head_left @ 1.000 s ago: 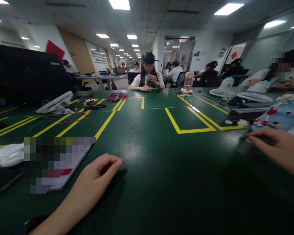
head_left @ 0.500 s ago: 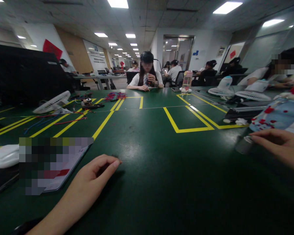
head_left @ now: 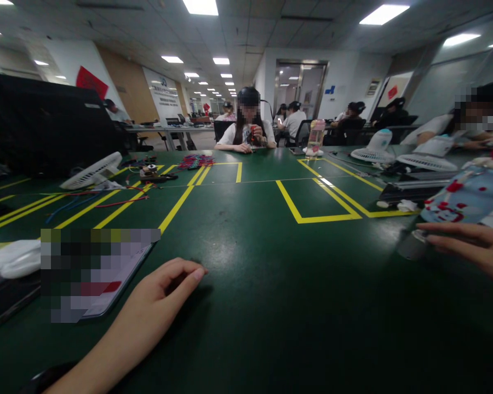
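Note:
On the green table (head_left: 246,328), my left hand (head_left: 164,290) rests with its fingers curled and the thumb and forefinger tips together. Anything inside that curl is hidden. A phone (head_left: 107,295) with a lit, partly blurred-out screen lies just left of this hand. At the right edge, my right hand (head_left: 472,243) has thumb and fingers apart beside the top of a small grey cylinder (head_left: 411,246). The cylinder stands upright on the table, its kind too unclear to tell. Whether a fingertip still touches it, I cannot tell.
White fans (head_left: 372,148) and a blue patterned bag (head_left: 454,191) are at the right. Another fan (head_left: 92,171), loose wires (head_left: 123,202) and a wire bundle (head_left: 195,161) lie at the left. A bottle (head_left: 315,139) stands at the back; a person (head_left: 246,128) sits opposite.
The fingers of my right hand have come apart at the grey cylinder, which stays in place. My left hand holds its pose. The view has shifted slightly.

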Demonstrator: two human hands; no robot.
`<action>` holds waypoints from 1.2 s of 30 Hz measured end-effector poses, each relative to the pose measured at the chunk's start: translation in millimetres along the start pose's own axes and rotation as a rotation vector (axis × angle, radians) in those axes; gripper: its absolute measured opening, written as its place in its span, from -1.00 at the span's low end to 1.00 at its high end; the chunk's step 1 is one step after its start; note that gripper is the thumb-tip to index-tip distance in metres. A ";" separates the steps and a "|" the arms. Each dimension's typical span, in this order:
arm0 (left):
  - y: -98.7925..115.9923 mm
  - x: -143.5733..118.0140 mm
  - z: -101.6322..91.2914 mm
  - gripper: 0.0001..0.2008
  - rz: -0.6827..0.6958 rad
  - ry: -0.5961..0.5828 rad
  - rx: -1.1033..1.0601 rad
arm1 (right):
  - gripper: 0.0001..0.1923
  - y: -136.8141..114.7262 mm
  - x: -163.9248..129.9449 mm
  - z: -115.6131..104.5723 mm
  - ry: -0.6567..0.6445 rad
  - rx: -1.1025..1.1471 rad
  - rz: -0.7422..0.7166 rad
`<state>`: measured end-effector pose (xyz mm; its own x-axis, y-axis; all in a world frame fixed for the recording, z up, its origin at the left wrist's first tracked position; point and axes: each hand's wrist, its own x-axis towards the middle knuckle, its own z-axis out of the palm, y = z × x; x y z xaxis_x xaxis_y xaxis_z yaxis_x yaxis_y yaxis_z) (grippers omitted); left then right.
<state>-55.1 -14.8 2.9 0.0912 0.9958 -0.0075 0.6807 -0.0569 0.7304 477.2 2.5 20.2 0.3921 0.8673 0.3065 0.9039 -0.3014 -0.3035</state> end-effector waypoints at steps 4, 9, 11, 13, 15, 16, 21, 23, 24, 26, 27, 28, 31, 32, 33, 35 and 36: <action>0.2 1.4 1.3 -0.71 0.019 0.006 0.002 | -0.42 -39.4 -22.3 -2.5 -0.141 0.099 0.060; 1.8 -0.5 0.5 -0.70 0.016 0.002 0.011 | -0.51 -127.1 -66.5 16.4 -0.122 0.448 -0.384; 1.1 -1.1 -0.2 -0.70 0.013 0.003 0.016 | -0.57 -165.5 -86.6 24.6 -0.256 0.586 -0.580; -0.6 -0.7 -1.0 -0.72 0.019 0.006 0.015 | -0.62 -196.5 -104.0 31.0 -0.377 0.671 -0.707; -1.8 0.0 -1.2 -0.73 0.033 0.002 0.011 | -0.64 -215.5 -116.3 36.6 -0.454 0.719 -0.782; -1.3 0.2 -0.9 -0.73 0.039 -0.002 0.010 | -0.65 -220.3 -120.3 39.5 -0.480 0.735 -0.805; 24.3 -3.2 12.1 -0.79 0.167 0.026 0.026 | -0.37 -218.2 -126.7 55.9 -0.581 0.850 -0.696; 44.8 -3.2 21.9 -0.80 0.304 0.017 0.008 | -0.30 -216.3 -126.9 60.6 -0.607 0.901 -0.647; 55.4 -2.1 26.7 -0.80 0.350 0.010 0.010 | -0.32 -216.3 -126.9 62.0 -0.621 0.917 -0.641; 74.1 2.0 34.2 -0.83 0.421 -0.016 0.039 | -0.38 -217.0 -126.7 62.4 -0.643 0.932 -0.644; 81.1 4.6 36.3 -0.85 0.440 -0.012 0.047 | -0.40 -217.2 -126.3 61.5 -0.642 0.932 -0.649; 86.2 7.1 37.4 -0.86 0.450 -0.006 0.044 | -0.41 -217.0 -125.6 60.1 -0.634 0.925 -0.655; 89.1 12.4 36.2 -0.88 0.428 0.032 -0.020 | -0.46 -213.3 -122.6 54.6 -0.580 0.869 -0.673; 86.6 13.3 35.8 -0.89 0.411 0.034 -0.041 | -0.49 -211.4 -121.5 53.1 -0.563 0.842 -0.678; 82.9 13.9 36.4 -0.90 0.393 0.023 -0.053 | -0.53 -209.6 -120.6 51.9 -0.548 0.815 -0.683; 73.5 14.8 41.1 -0.92 0.366 -0.032 -0.045 | -0.59 -206.7 -119.8 51.0 -0.525 0.773 -0.692; 68.8 15.4 45.2 -0.93 0.360 -0.067 -0.027 | -0.61 -206.0 -119.9 51.1 -0.518 0.759 -0.697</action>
<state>25.9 -6.6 22.2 0.3693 0.9054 0.2094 0.5771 -0.4001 0.7120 235.3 -19.2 -0.1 -0.4275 0.8637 0.2671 0.4926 0.4703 -0.7323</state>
